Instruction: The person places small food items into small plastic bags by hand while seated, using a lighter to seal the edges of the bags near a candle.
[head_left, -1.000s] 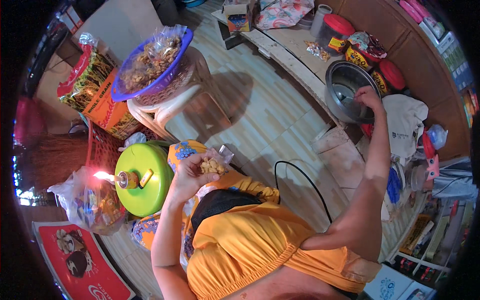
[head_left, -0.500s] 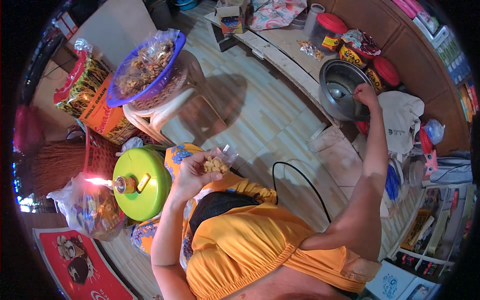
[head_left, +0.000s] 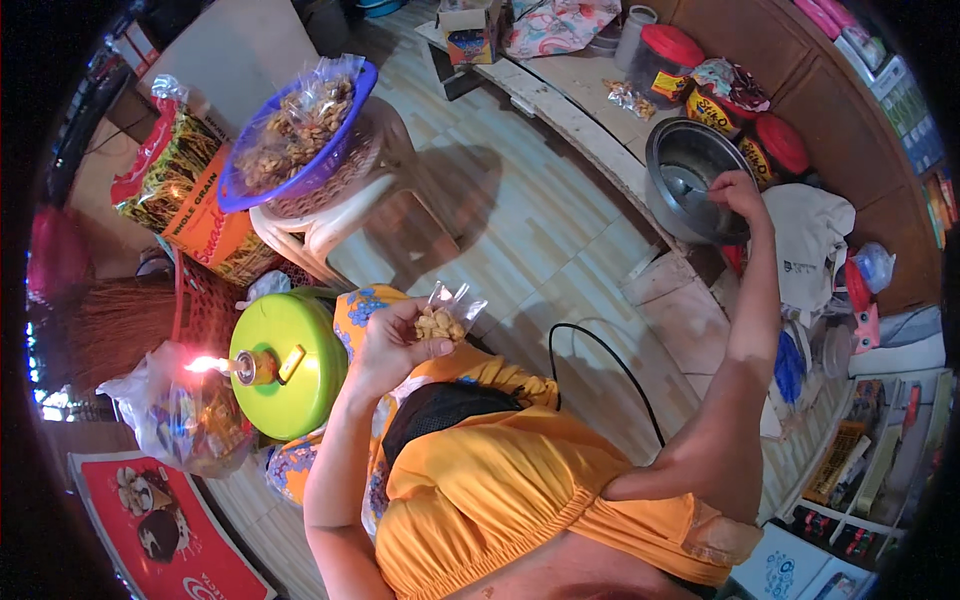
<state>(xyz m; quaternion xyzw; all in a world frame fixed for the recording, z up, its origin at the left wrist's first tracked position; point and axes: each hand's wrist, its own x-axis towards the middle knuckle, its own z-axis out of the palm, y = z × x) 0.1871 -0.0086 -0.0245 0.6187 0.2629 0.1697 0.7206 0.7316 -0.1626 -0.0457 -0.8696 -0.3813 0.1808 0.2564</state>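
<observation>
My left hand is closed round a small clear plastic bag of peanuts, its top edge sticking up loose. Over at the right, my right hand hangs above the near rim of a grey metal pot, its fingers curled together. What those fingers hold, if anything, is hidden. A shiny patch shows on the pot's inside. Left of my left hand, a small burning lamp stands on a lime-green round lid, with a yellow lighter beside it.
A purple basin of filled peanut bags stands on a white plastic stool. Red-lidded jars line the low wooden bench. A stuffed plastic bag sits near the flame. A black cable loops across the floor.
The view has shifted slightly. My left hand still holds the bag, whose top now stands more spread. My right hand stays at the pot, its fingers slightly moved.
</observation>
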